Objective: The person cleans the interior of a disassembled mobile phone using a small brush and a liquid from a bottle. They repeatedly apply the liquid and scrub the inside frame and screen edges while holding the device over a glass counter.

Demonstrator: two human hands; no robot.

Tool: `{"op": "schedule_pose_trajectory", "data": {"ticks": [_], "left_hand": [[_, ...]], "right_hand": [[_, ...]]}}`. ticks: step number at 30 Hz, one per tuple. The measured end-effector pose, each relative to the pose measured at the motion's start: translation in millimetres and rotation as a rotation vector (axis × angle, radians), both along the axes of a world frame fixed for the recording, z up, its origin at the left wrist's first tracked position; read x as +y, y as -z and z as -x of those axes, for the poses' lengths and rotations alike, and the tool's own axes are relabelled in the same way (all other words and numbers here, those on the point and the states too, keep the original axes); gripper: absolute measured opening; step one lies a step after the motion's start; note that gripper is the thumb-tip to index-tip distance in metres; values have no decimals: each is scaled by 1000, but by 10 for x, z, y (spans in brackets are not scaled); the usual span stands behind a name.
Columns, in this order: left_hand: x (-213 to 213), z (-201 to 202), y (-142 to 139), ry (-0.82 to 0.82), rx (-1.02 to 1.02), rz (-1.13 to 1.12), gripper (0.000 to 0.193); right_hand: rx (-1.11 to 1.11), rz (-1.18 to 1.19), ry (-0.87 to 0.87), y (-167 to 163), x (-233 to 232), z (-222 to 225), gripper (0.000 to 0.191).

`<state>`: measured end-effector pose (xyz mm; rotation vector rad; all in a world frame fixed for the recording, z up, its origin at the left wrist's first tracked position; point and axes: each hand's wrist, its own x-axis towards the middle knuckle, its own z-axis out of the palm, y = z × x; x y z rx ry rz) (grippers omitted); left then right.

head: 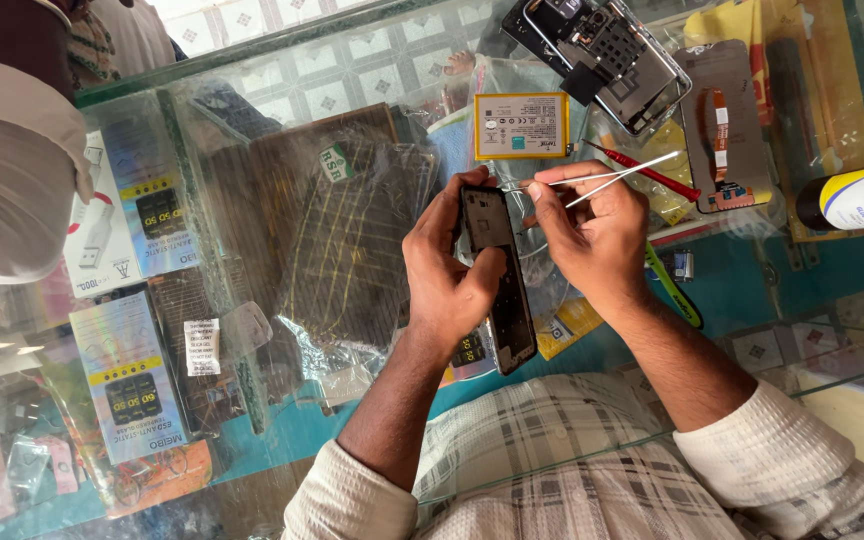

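We see the phone frame [497, 275] at frame centre, its long axis running top to bottom, tilted slightly. Above it on the glass counter [352, 70] lie a yellow battery [520, 125], an opened phone [607, 55] and a red screwdriver [642, 170]. Our left hand [447, 270] fingers wrap closed around the frame; our right hand [592, 235] fingers pinch white tweezers [612, 175].

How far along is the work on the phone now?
Already done: the phone is open, and its battery and back part lie on the glass counter. In hand: the left hand holds the phone frame; the right hand works with tweezers. Left: putting it together.
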<state>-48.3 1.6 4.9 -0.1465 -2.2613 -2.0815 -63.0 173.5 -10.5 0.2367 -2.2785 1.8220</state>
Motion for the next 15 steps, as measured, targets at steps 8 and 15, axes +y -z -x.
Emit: {"op": "schedule_pose_trajectory", "data": {"ticks": [8, 15], "left_hand": [[4, 0, -1, -2, -7, -10, 65], [9, -3, 5, 2, -7, -14, 66]], "right_hand": [[-3, -5, 12, -12, -11, 2, 9], [3, -12, -12, -41, -6, 5, 8]]}}
